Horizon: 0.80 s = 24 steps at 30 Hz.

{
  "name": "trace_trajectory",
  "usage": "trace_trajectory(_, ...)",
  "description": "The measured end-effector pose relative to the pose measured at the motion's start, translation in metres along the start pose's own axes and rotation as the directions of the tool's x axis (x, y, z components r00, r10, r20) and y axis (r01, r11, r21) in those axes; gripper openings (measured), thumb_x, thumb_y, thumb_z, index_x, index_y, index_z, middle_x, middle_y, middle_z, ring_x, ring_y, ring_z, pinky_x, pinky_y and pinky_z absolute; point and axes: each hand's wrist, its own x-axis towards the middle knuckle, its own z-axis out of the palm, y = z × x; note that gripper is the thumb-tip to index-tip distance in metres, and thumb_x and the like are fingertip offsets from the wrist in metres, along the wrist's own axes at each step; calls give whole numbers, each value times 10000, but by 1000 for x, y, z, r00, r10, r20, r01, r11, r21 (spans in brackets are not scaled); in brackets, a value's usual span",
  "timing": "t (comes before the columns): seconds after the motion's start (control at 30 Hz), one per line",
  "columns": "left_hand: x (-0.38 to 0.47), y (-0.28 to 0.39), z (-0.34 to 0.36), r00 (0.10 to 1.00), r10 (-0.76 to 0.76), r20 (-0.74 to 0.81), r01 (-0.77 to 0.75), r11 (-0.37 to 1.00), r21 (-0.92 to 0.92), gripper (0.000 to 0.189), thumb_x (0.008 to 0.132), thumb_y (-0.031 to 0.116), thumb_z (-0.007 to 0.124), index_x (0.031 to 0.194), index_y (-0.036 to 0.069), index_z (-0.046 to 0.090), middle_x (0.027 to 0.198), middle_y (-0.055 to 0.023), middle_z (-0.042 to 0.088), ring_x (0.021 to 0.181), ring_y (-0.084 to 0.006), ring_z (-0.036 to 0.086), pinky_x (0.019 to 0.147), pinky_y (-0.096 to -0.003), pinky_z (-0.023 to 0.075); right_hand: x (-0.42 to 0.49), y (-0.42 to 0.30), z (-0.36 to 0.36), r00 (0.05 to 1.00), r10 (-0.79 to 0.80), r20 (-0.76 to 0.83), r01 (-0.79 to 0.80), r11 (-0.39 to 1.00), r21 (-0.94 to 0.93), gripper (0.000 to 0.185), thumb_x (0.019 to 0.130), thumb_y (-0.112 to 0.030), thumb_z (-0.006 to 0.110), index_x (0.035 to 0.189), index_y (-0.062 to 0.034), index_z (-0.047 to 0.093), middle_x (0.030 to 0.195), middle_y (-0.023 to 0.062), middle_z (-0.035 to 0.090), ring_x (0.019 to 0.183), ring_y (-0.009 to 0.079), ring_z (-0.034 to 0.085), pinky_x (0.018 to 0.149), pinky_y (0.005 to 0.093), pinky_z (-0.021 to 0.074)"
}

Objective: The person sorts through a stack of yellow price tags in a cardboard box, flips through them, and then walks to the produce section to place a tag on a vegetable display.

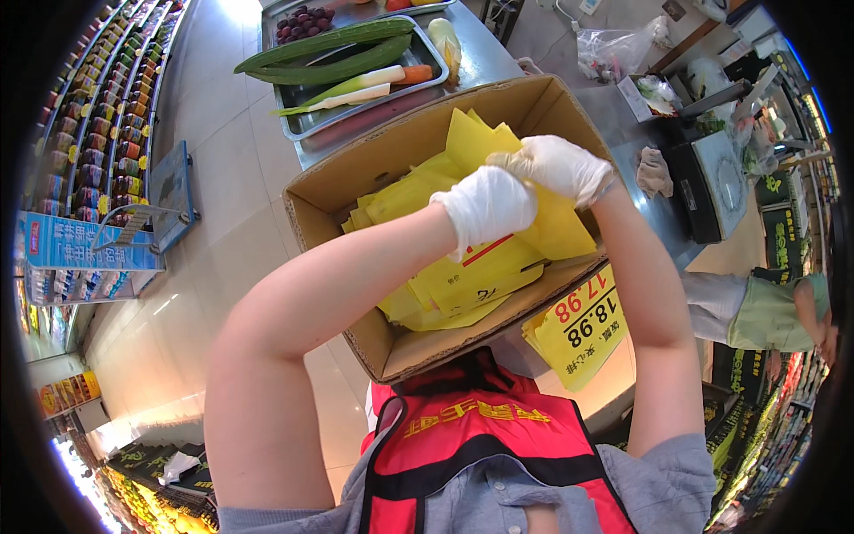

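Observation:
Both hands wear white gloves and meet over an open cardboard box [413, 374] full of yellow paper price signs [467, 294]. My left hand [490, 207] is bent over the heap, its fingers hidden behind the glove's back. Close beside it on the right, my right hand [564, 167] has its fingers bent at the upper edge of a yellow sign [557, 223]; the exact hold of both hands is hard to see. Below the box's right side, more yellow price signs [580, 327] with large printed figures hang at an angle.
Behind the box, a metal table [477, 57] bears a tray [437, 73] with long green gourds [327, 50], leeks [353, 97] and grapes [303, 25]. A scale [717, 180] and a crumpled glove [654, 172] are at right. A person [767, 314] stands far right; a blue flatbed cart [173, 197] is left.

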Motion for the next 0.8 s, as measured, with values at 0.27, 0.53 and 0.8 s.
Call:
trace_trajectory(0.27, 9, -34, -10, 888, -450, -92, 356, 801, -481, 160, 888, 287, 710, 979, 156, 692, 828, -66, 711, 813, -284, 717, 714, -394, 561, -28, 17, 6, 953, -163, -257, 218, 954, 204, 316, 884, -223, 748, 1059, 39, 718, 960, 139, 704, 906, 320, 672, 835, 372, 515)
trace_trajectory(0.53, -38, 0, 16, 872, -448, 195, 486, 758, -435, 520, 762, 453, 833, 1052, 76, 622, 1044, -133, 610, 963, -320, 631, 824, -449, 531, -77, 52, 26, 671, 32, -741, 56, 994, 93, 188, 894, -185, 706, 945, -4, 716, 922, 203, 679, 844, 405, 658, 716, 437, 520)
trace_trajectory(0.8, -63, 48, 87, 674, -319, 666, 481, 874, -68, 991, 571, 517, 945, 1355, 96, 507, 1265, -167, 540, 1133, -360, 594, 910, -470, 531, -66, 29, 53, 606, -192, -772, 69, 979, -190, 248, 874, -119, 675, 1116, -146, 723, 881, 107, 656, 747, 346, 668, 648, 435, 536)
